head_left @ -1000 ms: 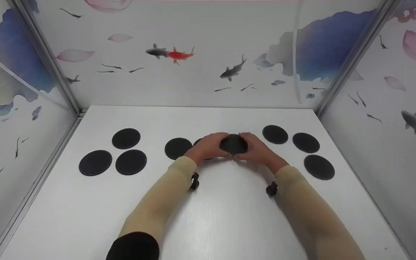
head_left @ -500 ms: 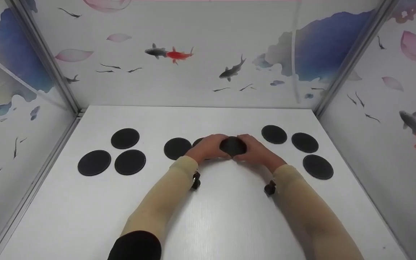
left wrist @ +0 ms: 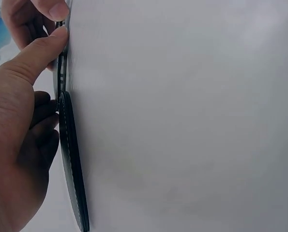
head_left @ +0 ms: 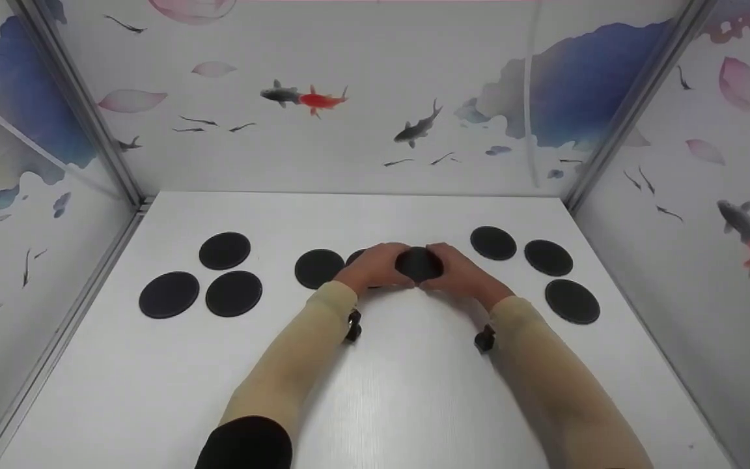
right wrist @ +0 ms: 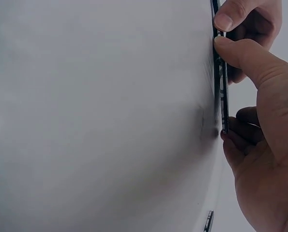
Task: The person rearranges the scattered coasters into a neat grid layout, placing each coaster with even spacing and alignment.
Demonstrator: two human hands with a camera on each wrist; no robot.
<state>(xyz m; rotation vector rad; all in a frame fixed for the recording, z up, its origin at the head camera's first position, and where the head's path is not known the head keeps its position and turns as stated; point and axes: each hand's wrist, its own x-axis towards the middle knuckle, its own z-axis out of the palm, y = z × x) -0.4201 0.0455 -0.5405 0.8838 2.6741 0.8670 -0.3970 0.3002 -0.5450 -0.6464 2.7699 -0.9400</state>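
Note:
Both hands are around one black round coaster (head_left: 419,264) in the middle of the white table. My left hand (head_left: 380,266) grips its left side, and my right hand (head_left: 463,272) grips the right side. The two thumbs nearly meet at its near edge; in the right wrist view the coaster (right wrist: 224,96) appears edge-on, close to the tabletop. Whether it is a single layer cannot be told. Behind the left hand, another coaster (head_left: 353,256) is mostly hidden. One more coaster (head_left: 319,268) lies just left of it, and a coaster (left wrist: 72,159) with a stitched rim shows in the left wrist view.
Three coasters lie at the left, one of them a far coaster (head_left: 224,251). At the right are three more, including a near coaster (head_left: 572,301). Printed walls rise around the table (head_left: 375,391), with a metal corner post (head_left: 629,91) at the right.
The held coaster and both hands have shifted very slightly nearer to me. The hands keep their grip, and the other coasters stay in place on the table.

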